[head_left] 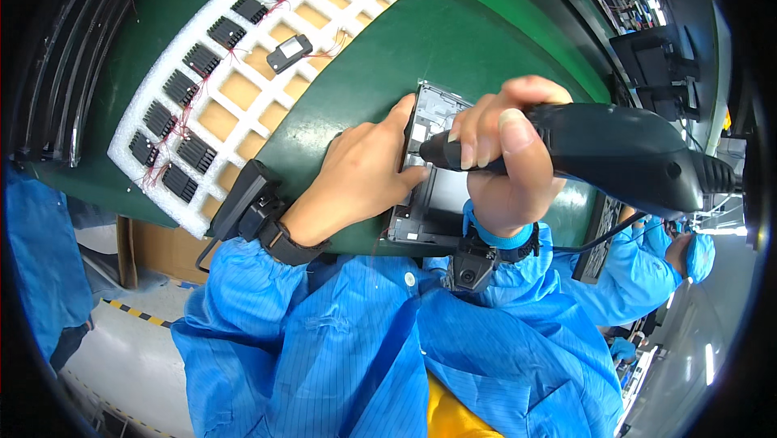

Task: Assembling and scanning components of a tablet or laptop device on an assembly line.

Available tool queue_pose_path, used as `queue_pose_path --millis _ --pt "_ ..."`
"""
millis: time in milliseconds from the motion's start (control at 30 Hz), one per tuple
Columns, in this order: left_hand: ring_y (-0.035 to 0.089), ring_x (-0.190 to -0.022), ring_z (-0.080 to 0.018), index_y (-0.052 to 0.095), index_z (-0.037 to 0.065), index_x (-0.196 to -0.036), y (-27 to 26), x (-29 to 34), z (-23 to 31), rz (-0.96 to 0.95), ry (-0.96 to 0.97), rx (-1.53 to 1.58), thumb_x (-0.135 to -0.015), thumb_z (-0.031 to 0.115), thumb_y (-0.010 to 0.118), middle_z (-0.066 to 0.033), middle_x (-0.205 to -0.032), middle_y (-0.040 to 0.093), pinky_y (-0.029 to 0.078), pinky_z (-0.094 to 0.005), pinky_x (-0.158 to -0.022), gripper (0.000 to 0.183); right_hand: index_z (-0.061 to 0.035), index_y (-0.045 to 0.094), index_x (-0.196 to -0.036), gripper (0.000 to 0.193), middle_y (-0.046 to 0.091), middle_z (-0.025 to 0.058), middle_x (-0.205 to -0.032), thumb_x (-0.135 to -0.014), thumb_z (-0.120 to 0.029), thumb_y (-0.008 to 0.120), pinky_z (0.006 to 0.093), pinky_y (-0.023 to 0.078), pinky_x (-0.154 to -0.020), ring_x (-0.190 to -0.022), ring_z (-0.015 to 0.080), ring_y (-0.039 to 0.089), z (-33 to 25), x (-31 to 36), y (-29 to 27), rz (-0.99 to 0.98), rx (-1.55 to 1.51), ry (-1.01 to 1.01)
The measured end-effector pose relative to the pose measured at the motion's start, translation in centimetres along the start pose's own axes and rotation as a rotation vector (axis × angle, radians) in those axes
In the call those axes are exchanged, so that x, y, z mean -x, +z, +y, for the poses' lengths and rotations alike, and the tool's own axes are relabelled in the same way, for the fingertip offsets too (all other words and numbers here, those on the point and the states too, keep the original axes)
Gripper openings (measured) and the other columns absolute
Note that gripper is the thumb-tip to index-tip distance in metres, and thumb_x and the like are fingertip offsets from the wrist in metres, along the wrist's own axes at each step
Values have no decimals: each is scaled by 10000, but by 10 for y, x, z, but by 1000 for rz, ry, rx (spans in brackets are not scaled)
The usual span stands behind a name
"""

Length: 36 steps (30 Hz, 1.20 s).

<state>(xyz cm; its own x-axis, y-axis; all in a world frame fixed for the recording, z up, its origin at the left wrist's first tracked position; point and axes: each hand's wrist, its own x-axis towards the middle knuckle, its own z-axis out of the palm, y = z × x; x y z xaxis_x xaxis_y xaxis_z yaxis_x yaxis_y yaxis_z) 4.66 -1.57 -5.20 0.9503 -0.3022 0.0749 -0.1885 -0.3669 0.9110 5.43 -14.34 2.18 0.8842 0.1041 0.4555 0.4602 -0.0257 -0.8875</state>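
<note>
A flat, opened electronic device with a black frame and silver inside (447,195) lies on the green table in front of me. My left hand (356,167) holds its left edge, the thumb resting over the frame and the fingers along the side. A black electric screwdriver (623,150) is gripped in my right hand (514,142), roughly level, its cable end to the right. The nose of the screwdriver points left, over the device's left edge near my left thumb. Whether the bit touches a screw cannot be made out.
At the far left, a white foam tray (235,90) holds several black finned modules (200,59) with thin red wires. One black box-shaped module with a pale label (290,53) sits across its dividers. Another person in blue (639,276) is at the right.
</note>
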Motion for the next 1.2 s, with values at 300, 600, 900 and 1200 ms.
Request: queue_pose_path --millis 300,600,900,1200 --pt "545 -548 -252 349 -6 -1340 0 1 -1 -4 -21 61 -696 110 719 -111 -594 536 407 -353 -526 752 103 346 -1268 1047 481 48 -618 -737 -797 407 279 394 -504 -502 137 443 4 -7 -1 -42 -225 -14" --pt "548 -561 -265 360 -32 -1321 -5 2 1 -2 -5 23 -689 132 721 -113 -598 534 408 -368 -533 746 40 521 -1056 952 497 56 -615 -722 -832 336 275 387 -489 -505 143 459 17 -7 0 -43 -405 -66" --pt "548 -563 -215 337 -45 -1342 -3 -1 -1 -59 -19 46 -704 129 718 -103 -612 548 428 -324 -553 763 0 480 -1204 930 458 21 -627 -755 -805 354 319 379 -582 -534 126 425 -11 -4 -41 158 -451 -134" --pt "482 -546 -83 301 -56 -1364 -4 -2 1 -111 -105 147 -733 73 702 -28 -596 498 402 -232 -535 759 -1 427 -1274 959 477 59 -710 -770 -804 285 340 382 -626 -612 163 438 -7 7 -62 36 -506 -143"
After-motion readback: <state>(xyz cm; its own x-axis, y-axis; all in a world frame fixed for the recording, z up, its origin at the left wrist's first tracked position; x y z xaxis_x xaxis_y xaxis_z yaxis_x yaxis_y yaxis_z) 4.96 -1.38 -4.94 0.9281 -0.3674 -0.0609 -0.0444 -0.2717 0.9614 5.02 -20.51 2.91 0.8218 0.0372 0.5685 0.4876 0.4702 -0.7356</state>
